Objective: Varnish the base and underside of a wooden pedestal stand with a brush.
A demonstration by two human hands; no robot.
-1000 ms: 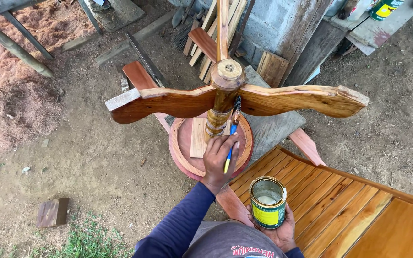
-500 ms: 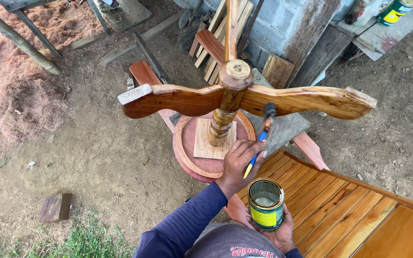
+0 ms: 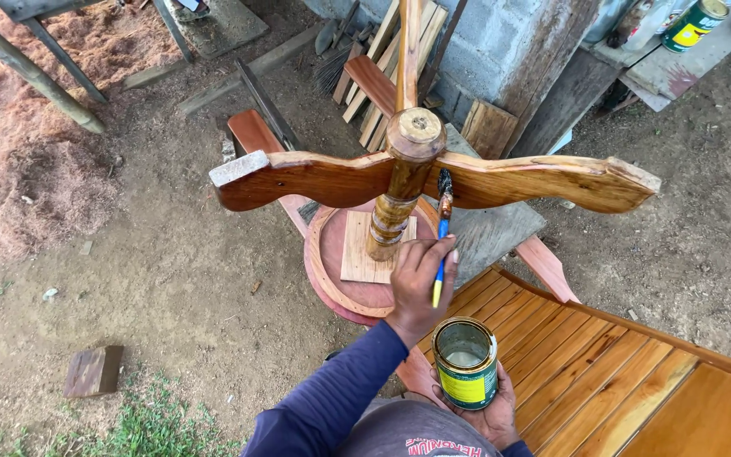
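Observation:
My left hand (image 3: 420, 283) grips a blue-and-yellow paintbrush (image 3: 442, 241). Its dark bristles touch the turned wooden post (image 3: 399, 195) just under the right curved arm (image 3: 552, 182). The post stands on a round reddish wooden base (image 3: 332, 271) and carries curved glossy arms to left (image 3: 298, 178) and right. My right hand (image 3: 497, 415) holds an open green-and-yellow varnish can (image 3: 465, 364) from below, close to my body. A blue sleeve covers my left arm.
A slatted varnished wooden panel (image 3: 628, 381) lies at lower right. Planks lean on a block wall (image 3: 484, 42) behind the post. A small wood block (image 3: 93, 371) sits on the dirt at left, sawdust (image 3: 35, 169) beyond it, and cans (image 3: 691, 21) on a bench at top right.
My left hand moved the brush from the right of the post back against it, bristles now higher, under the right arm. The can stays in my right hand.

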